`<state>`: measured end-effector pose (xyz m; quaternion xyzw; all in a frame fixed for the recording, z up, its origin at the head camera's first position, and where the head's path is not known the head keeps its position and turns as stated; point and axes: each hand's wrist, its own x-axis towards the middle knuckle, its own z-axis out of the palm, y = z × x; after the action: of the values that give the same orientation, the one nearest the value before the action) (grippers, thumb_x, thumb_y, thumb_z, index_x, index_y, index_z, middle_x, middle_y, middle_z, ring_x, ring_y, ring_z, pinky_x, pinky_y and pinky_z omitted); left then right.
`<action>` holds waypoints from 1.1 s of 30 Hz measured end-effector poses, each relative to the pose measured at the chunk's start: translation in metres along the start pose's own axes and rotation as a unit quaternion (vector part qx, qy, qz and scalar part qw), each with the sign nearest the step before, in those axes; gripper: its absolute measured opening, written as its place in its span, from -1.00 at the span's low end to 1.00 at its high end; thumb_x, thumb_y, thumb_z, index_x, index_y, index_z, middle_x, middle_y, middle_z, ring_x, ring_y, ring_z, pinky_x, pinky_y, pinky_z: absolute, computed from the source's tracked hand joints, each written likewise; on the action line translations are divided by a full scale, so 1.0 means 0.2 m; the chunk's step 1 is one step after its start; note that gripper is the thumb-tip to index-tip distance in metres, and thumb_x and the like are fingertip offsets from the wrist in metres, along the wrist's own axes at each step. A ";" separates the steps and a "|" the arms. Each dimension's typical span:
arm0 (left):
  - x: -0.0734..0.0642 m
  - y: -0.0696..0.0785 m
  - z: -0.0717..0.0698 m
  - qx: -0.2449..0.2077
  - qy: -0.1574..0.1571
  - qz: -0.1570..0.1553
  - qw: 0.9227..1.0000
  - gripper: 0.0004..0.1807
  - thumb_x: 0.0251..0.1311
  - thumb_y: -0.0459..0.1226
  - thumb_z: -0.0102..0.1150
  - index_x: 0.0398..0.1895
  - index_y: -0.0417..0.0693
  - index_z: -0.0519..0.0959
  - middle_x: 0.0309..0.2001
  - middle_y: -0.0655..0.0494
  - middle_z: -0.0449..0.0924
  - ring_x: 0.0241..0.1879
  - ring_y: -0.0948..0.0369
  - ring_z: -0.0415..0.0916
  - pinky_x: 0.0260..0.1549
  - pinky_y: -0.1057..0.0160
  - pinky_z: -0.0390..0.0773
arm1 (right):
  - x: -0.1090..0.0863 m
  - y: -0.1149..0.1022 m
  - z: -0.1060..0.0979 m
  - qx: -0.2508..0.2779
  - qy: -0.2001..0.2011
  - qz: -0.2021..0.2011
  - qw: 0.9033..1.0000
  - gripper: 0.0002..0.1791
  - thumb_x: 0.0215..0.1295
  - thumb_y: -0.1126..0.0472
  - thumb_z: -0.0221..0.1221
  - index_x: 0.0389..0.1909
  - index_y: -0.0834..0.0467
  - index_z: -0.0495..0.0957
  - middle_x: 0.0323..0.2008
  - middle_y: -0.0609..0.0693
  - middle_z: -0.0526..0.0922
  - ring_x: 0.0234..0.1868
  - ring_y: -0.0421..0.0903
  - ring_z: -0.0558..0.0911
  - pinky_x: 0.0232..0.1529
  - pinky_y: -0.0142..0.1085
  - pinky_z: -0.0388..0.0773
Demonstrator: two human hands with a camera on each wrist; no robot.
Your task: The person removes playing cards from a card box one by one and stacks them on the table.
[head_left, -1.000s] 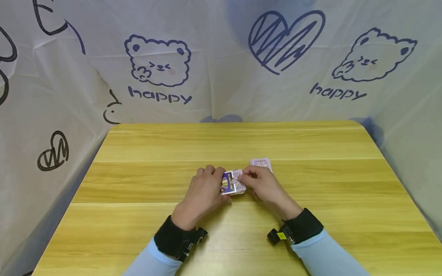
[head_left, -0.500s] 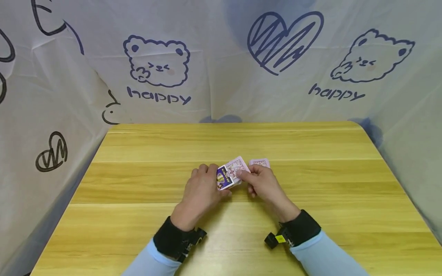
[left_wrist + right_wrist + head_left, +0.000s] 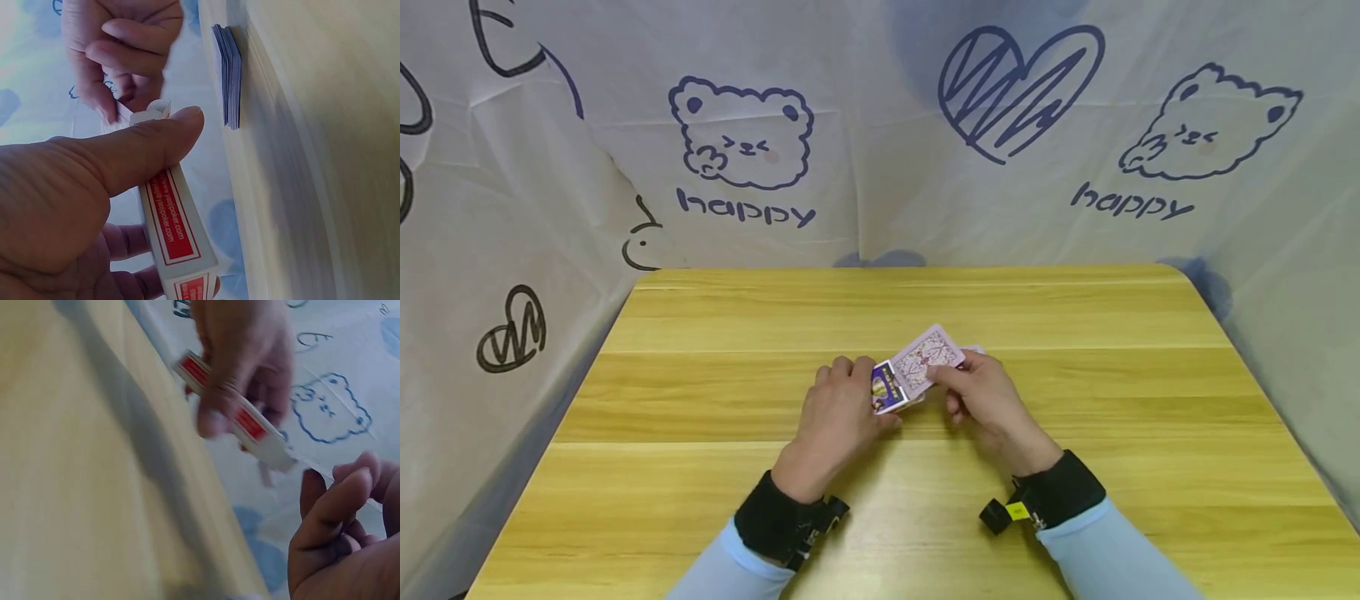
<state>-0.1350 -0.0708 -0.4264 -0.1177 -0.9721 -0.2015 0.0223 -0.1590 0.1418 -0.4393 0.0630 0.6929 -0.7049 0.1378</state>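
Observation:
In the head view my left hand (image 3: 837, 406) grips a card box (image 3: 886, 392) with a blue-and-white face. The left wrist view shows its narrow side (image 3: 175, 219), white with a red printed panel, under my thumb. Its mouth faces my right hand (image 3: 996, 404), which pinches several playing cards (image 3: 927, 360) with ornate pink-white backs. The cards' lower end meets the mouth of the box; whether their ends are still inside I cannot tell. Beyond the right hand a stack of cards (image 3: 227, 78) lies on the table, mostly hidden by that hand in the head view.
The wooden table (image 3: 737, 317) spreads around both hands. A white cloth (image 3: 880, 183) with blue drawings of bears and a heart hangs behind its far edge and along the sides. Each wrist wears a black band with a small camera.
The right hand has drawn the cards outward, up and to the right, so more of their backs shows. The box has tilted and shifted slightly left in the left hand.

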 end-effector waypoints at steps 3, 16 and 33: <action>0.00 0.00 -0.01 -0.002 -0.004 -0.005 1.000 -0.09 -0.12 0.02 0.73 0.27 -0.23 0.52 0.00 -0.21 0.57 -0.13 -0.04 0.44 -0.24 0.06 0.57 | 0.01 -0.05 -0.07 -0.020 0.017 -0.026 0.999 -0.65 0.48 0.25 0.23 0.15 0.38 0.57 -0.72 -0.14 0.48 -0.74 -0.28 0.40 -0.70 -0.43 0.39; 0.00 -0.02 -0.03 -0.018 -0.002 0.001 1.000 -0.08 -0.10 0.00 0.72 0.30 -0.23 0.52 0.05 -0.24 0.57 -0.08 -0.08 0.46 -0.18 0.02 0.58 | 0.08 -0.10 -0.37 -0.201 0.082 -0.030 0.976 -0.69 0.51 0.16 0.26 -0.02 0.37 0.64 -0.45 -0.02 0.52 -0.63 -0.26 0.37 -0.62 -0.37 0.34; 0.00 -0.01 -0.02 -0.018 -0.007 -0.001 1.000 -0.08 -0.09 0.01 0.72 0.31 -0.23 0.52 0.05 -0.23 0.58 -0.08 -0.07 0.46 -0.19 0.03 0.57 | 0.13 -0.04 -0.37 -0.230 0.056 0.018 0.971 -0.66 0.54 0.07 0.23 -0.08 0.33 0.64 -0.54 -0.10 0.44 -0.61 -0.21 0.41 -0.56 -0.34 0.39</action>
<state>-0.1354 -0.0738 -0.4228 -0.1183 -0.9687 -0.2180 0.0135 -0.1930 0.2123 -0.4410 0.0815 0.8421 -0.5190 0.1222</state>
